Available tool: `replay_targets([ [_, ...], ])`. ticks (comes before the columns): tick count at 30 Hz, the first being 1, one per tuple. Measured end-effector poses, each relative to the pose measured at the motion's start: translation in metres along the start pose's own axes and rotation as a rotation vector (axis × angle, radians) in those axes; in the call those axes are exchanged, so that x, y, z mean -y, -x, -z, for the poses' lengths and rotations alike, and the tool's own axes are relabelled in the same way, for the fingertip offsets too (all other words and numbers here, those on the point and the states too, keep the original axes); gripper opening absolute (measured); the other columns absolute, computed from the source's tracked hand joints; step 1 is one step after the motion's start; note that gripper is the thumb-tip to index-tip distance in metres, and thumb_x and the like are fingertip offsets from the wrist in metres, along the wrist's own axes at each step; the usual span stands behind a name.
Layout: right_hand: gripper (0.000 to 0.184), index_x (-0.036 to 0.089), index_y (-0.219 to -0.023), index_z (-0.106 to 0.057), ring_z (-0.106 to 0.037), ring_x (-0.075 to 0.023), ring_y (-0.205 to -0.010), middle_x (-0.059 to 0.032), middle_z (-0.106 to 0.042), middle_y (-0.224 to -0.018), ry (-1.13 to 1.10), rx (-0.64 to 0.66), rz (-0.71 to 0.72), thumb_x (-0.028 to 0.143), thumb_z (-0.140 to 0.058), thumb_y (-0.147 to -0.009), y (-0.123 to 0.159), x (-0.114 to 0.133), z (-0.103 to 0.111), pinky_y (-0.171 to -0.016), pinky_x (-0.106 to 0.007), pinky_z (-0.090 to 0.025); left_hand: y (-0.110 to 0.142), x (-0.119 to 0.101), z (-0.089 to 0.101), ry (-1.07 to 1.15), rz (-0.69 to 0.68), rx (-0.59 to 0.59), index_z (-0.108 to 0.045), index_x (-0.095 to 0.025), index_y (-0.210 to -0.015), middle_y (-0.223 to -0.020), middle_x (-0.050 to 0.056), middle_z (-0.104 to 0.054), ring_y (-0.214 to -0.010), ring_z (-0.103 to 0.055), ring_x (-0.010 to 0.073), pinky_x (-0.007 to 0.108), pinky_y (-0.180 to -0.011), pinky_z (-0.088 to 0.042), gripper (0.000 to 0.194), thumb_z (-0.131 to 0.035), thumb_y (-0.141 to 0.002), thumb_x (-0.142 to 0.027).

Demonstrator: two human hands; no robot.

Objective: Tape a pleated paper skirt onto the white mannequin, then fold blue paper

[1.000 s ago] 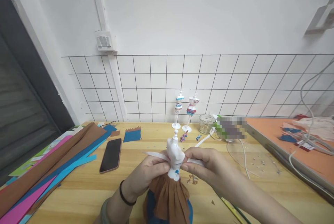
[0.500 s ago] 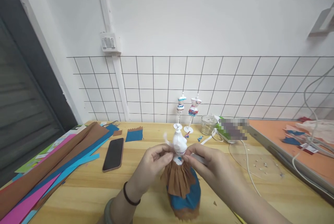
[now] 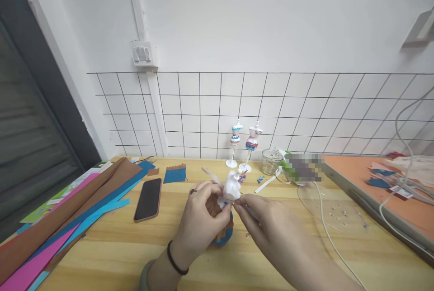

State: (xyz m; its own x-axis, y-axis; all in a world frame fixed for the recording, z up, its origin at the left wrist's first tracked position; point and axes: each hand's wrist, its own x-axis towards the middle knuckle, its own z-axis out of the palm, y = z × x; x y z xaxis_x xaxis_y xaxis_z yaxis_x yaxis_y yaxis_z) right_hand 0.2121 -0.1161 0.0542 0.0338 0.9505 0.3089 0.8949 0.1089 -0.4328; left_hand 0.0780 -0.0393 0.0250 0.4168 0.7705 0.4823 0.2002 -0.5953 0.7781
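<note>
Head view: your left hand (image 3: pixel 200 221) steadies the miniature dress form (image 3: pixel 232 187), neck leaning away and rightward; your right hand (image 3: pixel 274 223) pinches closed at its waist.

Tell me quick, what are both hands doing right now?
Left hand: closed, holding the white doll at its waist.
Right hand: closed, pinching the white ribbon by the waist.

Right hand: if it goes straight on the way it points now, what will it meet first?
Most likely the white bust, at its waist, where the fingertips of the right hand seem to touch. Just beyond is the left hand; depth is hard to judge here.
</note>
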Motion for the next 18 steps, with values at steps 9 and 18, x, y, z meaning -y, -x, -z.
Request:
replay_targets([
  [9, 0.022, 0.022, -0.074, -0.052, -0.06, -0.0177, -0.054, -0.0015, -0.065, -0.064, 0.075, -0.127, 0.049, 0.023, -0.035, -0.089, 0.008, 0.009, -0.024, -0.048, -0.025, -0.034, 0.001, 0.015, -0.003, -0.289, -0.201, -0.226, -0.055, -0.023, -0.075, -0.077, 0.002, -0.066, -0.075, -0.056, 0.0213, 0.039, -0.086, -0.03, 0.01, -0.058, -0.068, -0.016],
  [18, 0.029, 0.021, -0.108, -0.057, -0.062, -0.0185, -0.056, -0.0046, -0.067, -0.069, 0.119, -0.218, 0.093, 0.021, -0.036, -0.088, 0.009, 0.007, -0.028, -0.049, -0.025, -0.04, -0.002, 0.011, 0.007, -0.169, -0.013, -0.176, -0.057, -0.021, -0.076, -0.074, 0.001, -0.063, -0.075, -0.057, 0.0184, 0.029, -0.07, -0.043, 0.01, -0.058, -0.066, -0.02],
])
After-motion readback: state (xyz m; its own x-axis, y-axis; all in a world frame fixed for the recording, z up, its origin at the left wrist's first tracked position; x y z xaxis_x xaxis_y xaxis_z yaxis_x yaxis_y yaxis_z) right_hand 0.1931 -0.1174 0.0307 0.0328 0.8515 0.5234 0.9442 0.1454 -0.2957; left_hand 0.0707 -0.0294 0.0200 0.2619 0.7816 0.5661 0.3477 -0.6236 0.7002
